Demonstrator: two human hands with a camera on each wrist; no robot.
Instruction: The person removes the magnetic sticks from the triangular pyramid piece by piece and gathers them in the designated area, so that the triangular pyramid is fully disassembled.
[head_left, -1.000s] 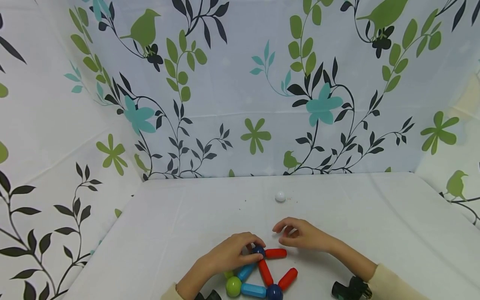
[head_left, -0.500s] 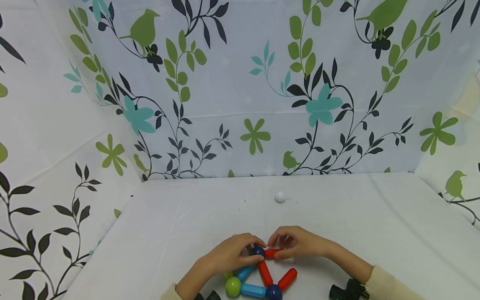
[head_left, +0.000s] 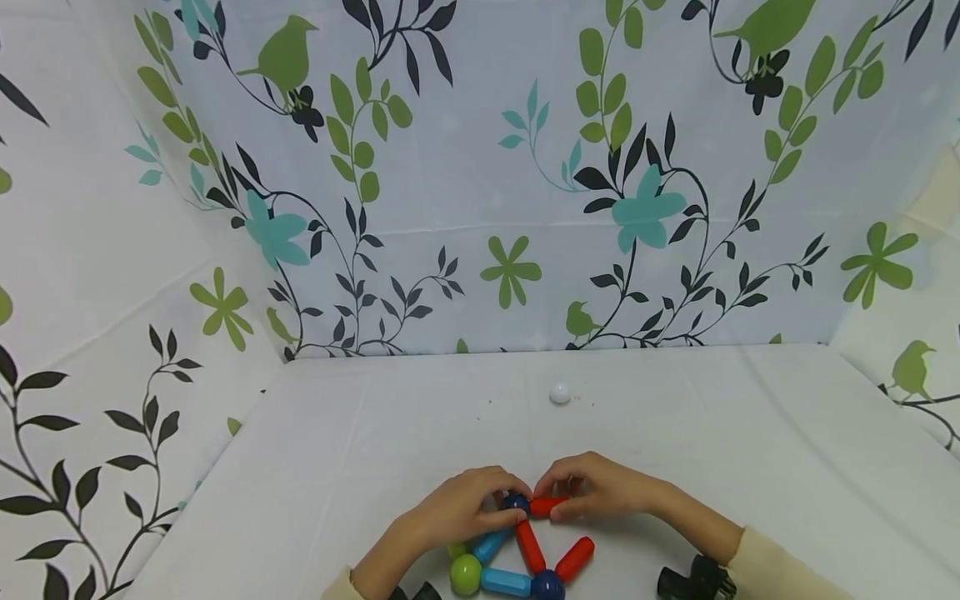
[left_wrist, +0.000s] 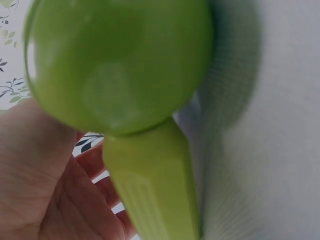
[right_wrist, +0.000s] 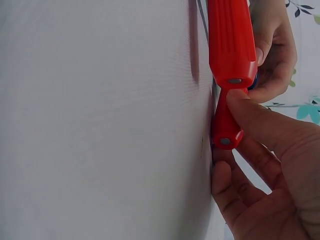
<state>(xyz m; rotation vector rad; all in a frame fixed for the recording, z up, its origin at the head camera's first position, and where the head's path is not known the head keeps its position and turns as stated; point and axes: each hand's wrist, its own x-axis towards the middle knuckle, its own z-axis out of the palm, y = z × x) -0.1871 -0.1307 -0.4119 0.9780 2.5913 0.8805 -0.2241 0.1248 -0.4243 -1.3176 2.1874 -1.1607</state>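
Observation:
My left hand pinches a dark blue ball at the far corner of a flat frame of magnetic rods and balls. My right hand grips the red rod that juts rightward from that ball; in the right wrist view its metal-tipped end shows beside the thumb. Another red rod runs down to a second blue ball, which also bears a loose-ended red rod. Light blue rods lead to a green ball. A green rod joins that ball in the left wrist view.
A small white ball lies farther back on the white table. A patterned curtain stands behind and at the sides. Black wrist cameras sit close to the table at both wrists.
My right hand has come down and to the left from above the table and taken hold of the red rod's free end. My left hand has stayed on the blue ball.

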